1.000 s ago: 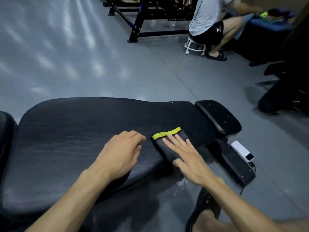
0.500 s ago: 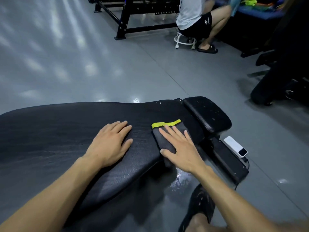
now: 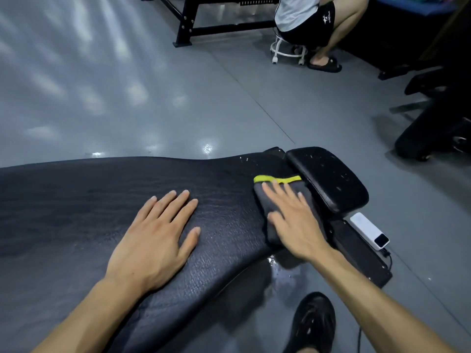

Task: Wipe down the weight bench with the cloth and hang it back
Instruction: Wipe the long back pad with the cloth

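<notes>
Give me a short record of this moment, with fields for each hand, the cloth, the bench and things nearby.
left hand: flat on the bench, fingers spread, holds nothing
right hand: flat, pressing on the cloth
cloth: grey, yellow-green edge, folded, near the bench's right end
bench: black padding, white specks on the small pad
nearby: white device on the floor; another person on a stool

A gym: padded black weight bench (image 3: 127, 200) across the lower frame, grey rubber floor (image 3: 127, 98), black steel equipment frame (image 3: 188, 24) at top centre.
</notes>
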Action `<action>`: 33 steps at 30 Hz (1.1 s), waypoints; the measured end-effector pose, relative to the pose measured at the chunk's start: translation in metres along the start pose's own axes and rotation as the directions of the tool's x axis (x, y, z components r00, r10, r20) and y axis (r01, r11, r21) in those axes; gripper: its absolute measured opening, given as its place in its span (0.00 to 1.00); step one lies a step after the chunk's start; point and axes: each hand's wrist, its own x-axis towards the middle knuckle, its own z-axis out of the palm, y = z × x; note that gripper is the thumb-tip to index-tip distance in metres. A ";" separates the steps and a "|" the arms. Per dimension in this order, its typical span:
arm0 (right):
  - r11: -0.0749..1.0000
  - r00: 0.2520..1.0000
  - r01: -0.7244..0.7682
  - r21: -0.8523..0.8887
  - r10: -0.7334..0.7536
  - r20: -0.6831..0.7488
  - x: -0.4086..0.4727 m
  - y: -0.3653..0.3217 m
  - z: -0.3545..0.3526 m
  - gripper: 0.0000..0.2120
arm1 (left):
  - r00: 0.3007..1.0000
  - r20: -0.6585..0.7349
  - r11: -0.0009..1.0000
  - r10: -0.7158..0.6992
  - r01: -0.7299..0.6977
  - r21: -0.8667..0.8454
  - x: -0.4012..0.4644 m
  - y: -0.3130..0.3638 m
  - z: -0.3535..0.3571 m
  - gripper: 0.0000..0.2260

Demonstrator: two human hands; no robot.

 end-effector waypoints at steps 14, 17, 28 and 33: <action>0.962 0.962 0.264 -0.074 -0.258 0.087 0.106 -0.075 0.021 0.31 | 1.000 -0.012 0.999 -0.010 0.010 0.032 0.000 0.004 -0.004 0.32; 0.918 0.900 0.395 0.015 -0.391 0.194 0.083 -0.036 0.007 0.32 | 1.000 -0.008 1.000 -0.015 0.015 0.021 -0.001 0.004 -0.004 0.32; 0.937 0.909 0.309 0.162 -0.341 0.240 0.127 -0.105 0.018 0.30 | 0.995 -0.078 0.998 -0.054 0.056 0.014 -0.003 0.005 -0.002 0.33; 0.888 0.825 0.414 0.199 -0.459 0.331 0.105 -0.046 -0.017 0.33 | 0.990 -0.122 0.997 -0.076 0.075 -0.015 -0.006 0.006 -0.003 0.29</action>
